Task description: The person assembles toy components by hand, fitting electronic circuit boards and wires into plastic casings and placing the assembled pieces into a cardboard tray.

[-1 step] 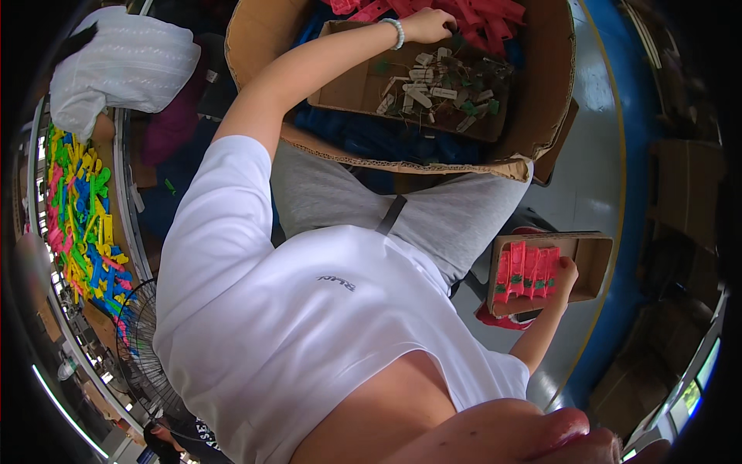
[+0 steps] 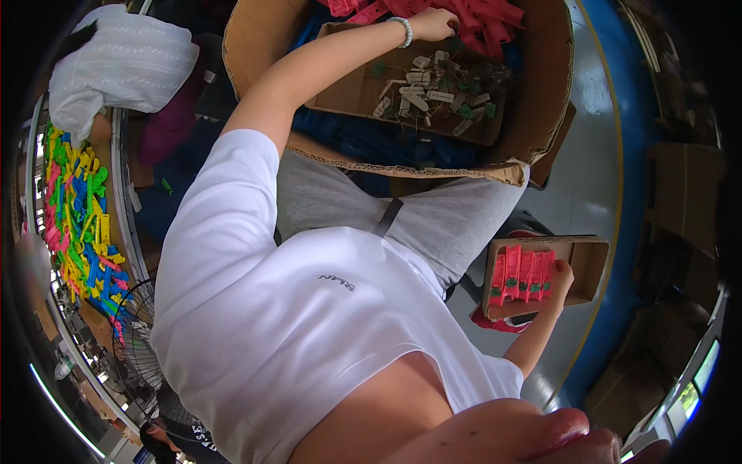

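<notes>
A large cardboard box (image 2: 547, 93) holds blue pieces (image 2: 344, 133), a red heap (image 2: 488, 25) and a cardboard tray (image 2: 354, 91) of scattered white and green parts (image 2: 441, 97). A smaller box (image 2: 584, 269) carries a row of red pieces (image 2: 525, 269) with green bits (image 2: 522, 287).

we can't make out the fingertips of the left hand (image 2: 434, 25), curled from sight near the red parts (image 2: 491, 23), which the top edge crops along with the big carton (image 2: 545, 93). the right hand (image 2: 563, 280) hides its own grip. our white shirt (image 2: 309, 309) covers part of the fan (image 2: 135, 336).
</notes>
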### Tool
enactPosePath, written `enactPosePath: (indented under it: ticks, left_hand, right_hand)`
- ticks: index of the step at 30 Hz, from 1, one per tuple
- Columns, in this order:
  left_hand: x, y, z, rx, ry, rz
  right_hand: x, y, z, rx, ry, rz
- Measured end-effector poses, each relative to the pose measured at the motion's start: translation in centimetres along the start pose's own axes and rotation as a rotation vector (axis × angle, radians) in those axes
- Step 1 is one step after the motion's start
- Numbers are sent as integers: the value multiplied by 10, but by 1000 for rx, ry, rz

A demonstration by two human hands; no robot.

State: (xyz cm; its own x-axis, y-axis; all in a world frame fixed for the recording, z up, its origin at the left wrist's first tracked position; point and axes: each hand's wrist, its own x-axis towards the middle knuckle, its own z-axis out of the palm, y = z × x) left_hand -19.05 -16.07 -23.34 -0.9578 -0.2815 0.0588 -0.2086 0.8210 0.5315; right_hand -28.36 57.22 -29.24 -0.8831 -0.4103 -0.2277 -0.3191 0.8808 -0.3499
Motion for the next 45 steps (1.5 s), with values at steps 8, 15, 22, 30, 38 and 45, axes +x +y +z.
enactPosePath:
  ticks: [8,15,22,30,38,45]
  left_hand:
    - [72,4,14,-897,347,-644]
    - [12,38,-60,-744,138,-520]
    - [-52,13,-152,-535,-26,-414]
    - [-112,-16,-185,390,189,92]
    - [-140,-16,-206,-749,678,-201]
    - [-166,-14,-175,-654,829,-143]
  right_hand:
    - [-20,-90,-42,5,64,-90]
    - [1,-197,-109,-28,229,-271]
    - [68,-440,-141,25,408,-818]
    - [188,-616,-20,39,-379,-779]
    - [264,-591,98,-124,-128,-741]
    - [162,-649,40,702,-328,-853]
